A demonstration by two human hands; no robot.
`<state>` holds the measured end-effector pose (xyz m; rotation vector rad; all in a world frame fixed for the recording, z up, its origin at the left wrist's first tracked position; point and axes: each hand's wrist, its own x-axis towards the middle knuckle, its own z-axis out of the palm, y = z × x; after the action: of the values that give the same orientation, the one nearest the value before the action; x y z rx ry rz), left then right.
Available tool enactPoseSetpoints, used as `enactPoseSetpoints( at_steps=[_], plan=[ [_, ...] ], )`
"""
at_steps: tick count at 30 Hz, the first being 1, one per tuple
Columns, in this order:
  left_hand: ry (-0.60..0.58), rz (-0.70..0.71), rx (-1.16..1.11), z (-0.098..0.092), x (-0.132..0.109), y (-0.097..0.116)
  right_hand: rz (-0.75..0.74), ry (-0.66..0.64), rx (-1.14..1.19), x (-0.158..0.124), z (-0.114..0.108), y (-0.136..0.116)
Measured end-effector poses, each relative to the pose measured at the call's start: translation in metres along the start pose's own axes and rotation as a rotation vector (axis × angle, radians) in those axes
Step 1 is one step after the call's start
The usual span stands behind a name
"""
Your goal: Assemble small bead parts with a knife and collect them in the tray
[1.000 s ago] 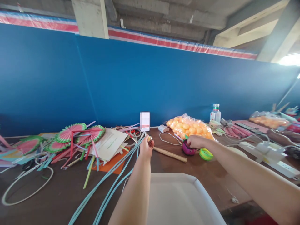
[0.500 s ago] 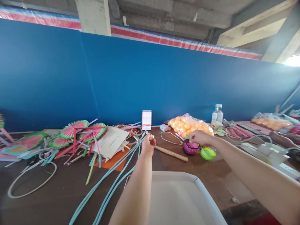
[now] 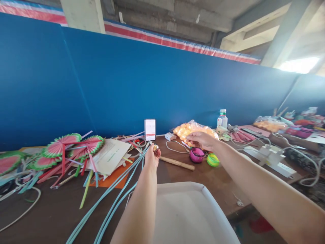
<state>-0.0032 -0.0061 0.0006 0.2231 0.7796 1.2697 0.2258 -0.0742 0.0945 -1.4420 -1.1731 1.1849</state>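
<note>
My left hand (image 3: 152,157) is closed around a small shiny gold piece (image 3: 155,147) that looks round. Long light-blue strips (image 3: 115,191) run from beside its fingers down toward me; whether they too are in its grip, I cannot tell. Fingers pinched, my right hand (image 3: 200,140) hovers just above a purple bowl (image 3: 196,155); anything between the fingertips is too small to make out. Right of the bowl is a yellow-green ring-shaped thing (image 3: 212,160). A wooden stick (image 3: 177,163) lies on the table between my hands.
A white tray (image 3: 188,213) sits in front of me. Behind my hands are a propped phone (image 3: 150,130), a bag of orange balls (image 3: 188,129) and bottles (image 3: 222,119). Paper fans (image 3: 86,148) and papers (image 3: 111,156) lie left. At right are a power strip (image 3: 273,162) and another person's arm (image 3: 291,140).
My right hand has risen out of the purple bowl, up and to the left of it. My left hand keeps its hold on the gold piece. The view has turned a little to the right.
</note>
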Motion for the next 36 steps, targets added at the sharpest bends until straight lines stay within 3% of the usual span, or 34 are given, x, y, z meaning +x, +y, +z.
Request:
enactPoseSetpoints(
  at_steps=[3, 9, 13, 17, 20, 22, 24, 26, 28, 31, 36],
  plan=[
    [0.007, -0.007, -0.011, 0.001, 0.000, 0.001, -0.025, -0.084, 0.252, 0.014, 0.035, 0.004],
    [0.046, -0.003, -0.056, 0.003, 0.000, 0.005, -0.068, -0.188, 0.800, 0.046, 0.129, 0.011],
    [0.066, 0.027, -0.117, 0.003, 0.000, 0.007, -0.092, -0.148, 0.908, 0.057, 0.161, 0.029],
    [0.072, 0.016, -0.110, 0.001, 0.002, 0.007, -0.076, -0.010, 0.923, 0.063, 0.159, 0.051],
    [0.084, 0.015, -0.127, -0.001, 0.004, 0.008, -0.060, 0.058, 0.775, 0.061, 0.152, 0.057],
    [0.087, 0.028, -0.135, -0.002, 0.003, 0.009, -0.081, 0.104, 0.524, 0.056, 0.147, 0.054],
    [0.129, 0.072, -0.125, 0.000, 0.000, 0.011, -0.114, 0.127, 0.111, 0.047, 0.139, 0.048],
    [0.165, 0.135, -0.109, 0.002, -0.005, 0.013, -0.153, 0.036, -0.348, 0.036, 0.127, 0.040],
    [0.167, 0.173, -0.083, 0.005, -0.010, 0.015, -0.146, -0.103, -0.609, 0.025, 0.115, 0.032],
    [0.148, 0.198, -0.001, 0.007, -0.012, 0.013, -0.209, -0.130, -0.666, 0.010, 0.103, 0.020],
    [0.248, 0.165, 0.118, -0.002, 0.002, 0.004, -0.459, 0.140, -0.529, -0.012, 0.099, -0.016]
  ],
)
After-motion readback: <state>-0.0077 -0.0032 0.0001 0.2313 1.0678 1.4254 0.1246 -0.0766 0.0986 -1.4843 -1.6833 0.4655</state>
